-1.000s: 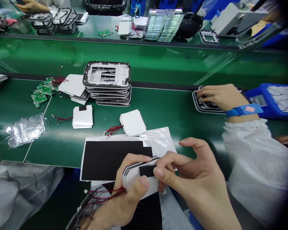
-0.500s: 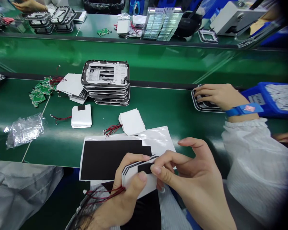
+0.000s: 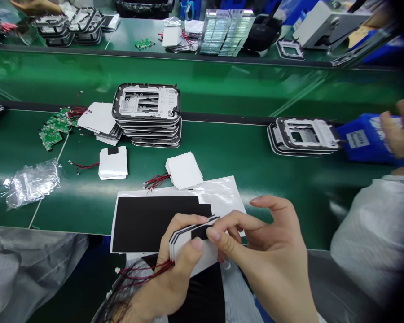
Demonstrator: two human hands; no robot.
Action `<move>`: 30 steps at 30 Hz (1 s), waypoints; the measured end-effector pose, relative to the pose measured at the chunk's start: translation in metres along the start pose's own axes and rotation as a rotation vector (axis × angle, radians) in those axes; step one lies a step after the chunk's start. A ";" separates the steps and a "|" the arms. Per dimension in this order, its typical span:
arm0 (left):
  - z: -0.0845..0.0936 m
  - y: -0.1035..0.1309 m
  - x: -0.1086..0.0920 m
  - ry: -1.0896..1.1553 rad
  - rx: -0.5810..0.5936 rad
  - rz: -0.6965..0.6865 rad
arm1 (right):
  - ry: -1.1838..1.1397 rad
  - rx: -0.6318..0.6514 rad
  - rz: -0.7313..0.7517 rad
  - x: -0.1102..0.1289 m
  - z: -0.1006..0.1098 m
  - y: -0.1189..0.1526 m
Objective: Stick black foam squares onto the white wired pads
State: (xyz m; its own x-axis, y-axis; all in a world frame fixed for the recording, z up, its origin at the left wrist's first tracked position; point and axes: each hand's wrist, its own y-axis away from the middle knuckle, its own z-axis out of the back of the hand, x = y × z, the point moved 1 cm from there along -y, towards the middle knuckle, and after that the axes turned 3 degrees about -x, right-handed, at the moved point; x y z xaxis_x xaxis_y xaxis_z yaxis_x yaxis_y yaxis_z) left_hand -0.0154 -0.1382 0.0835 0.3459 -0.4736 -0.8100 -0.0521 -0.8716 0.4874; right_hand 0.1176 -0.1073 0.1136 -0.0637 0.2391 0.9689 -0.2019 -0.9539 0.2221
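Note:
My left hand (image 3: 178, 273) is closed around a small stack of flat white battery packs (image 3: 183, 246), with dark red wires (image 3: 148, 274) trailing over the wrist. On the front pack lies a black tape strip (image 3: 199, 231). The thumb and forefinger of my right hand (image 3: 256, 242) pinch the strip's right end at the pack's edge; the other fingers are partly hidden. Beneath my hands is a white sheet (image 3: 222, 190) bearing a large black tape sheet (image 3: 155, 224). More white packs (image 3: 184, 170) rest just behind it, and a pack with black tape (image 3: 113, 163) lies to the left.
Stacked black-and-white frames (image 3: 146, 114) stand at the bench's back, beside more white packs (image 3: 97, 119) and green circuit boards (image 3: 55, 128). A clear plastic bag (image 3: 33, 184) lies left. On the right are more frames (image 3: 305, 134), a blue bin (image 3: 360, 139) and a co-worker's hand (image 3: 402, 130).
The co-worker's hand at the right has left the frames and moved right to the blue bin. My own hands keep nearly the same pose on the packs and tape strip.

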 end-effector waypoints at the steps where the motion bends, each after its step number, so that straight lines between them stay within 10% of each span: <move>1: 0.000 0.000 0.001 -0.004 -0.007 -0.009 | 0.013 0.002 0.009 -0.001 0.000 0.001; 10: 0.002 -0.004 0.010 0.090 -0.038 -0.068 | 0.088 -0.049 0.285 -0.026 -0.008 -0.003; 14: 0.009 -0.011 0.011 0.134 0.068 -0.053 | -0.006 0.123 0.180 -0.040 -0.005 -0.015; 19: 0.020 -0.017 0.007 0.089 0.084 -0.111 | 0.248 0.290 0.525 -0.034 -0.007 -0.027; 30: 0.060 -0.031 0.010 0.358 -0.092 -0.101 | 0.417 0.466 0.355 -0.021 -0.052 -0.059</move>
State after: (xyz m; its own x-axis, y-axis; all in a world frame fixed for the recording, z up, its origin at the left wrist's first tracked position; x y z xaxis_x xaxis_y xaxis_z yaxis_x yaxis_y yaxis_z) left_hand -0.0666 -0.1233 0.0402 0.6513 -0.2975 -0.6981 0.0776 -0.8890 0.4513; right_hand 0.0796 -0.0467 0.0747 -0.4347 -0.1391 0.8897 0.3325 -0.9430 0.0151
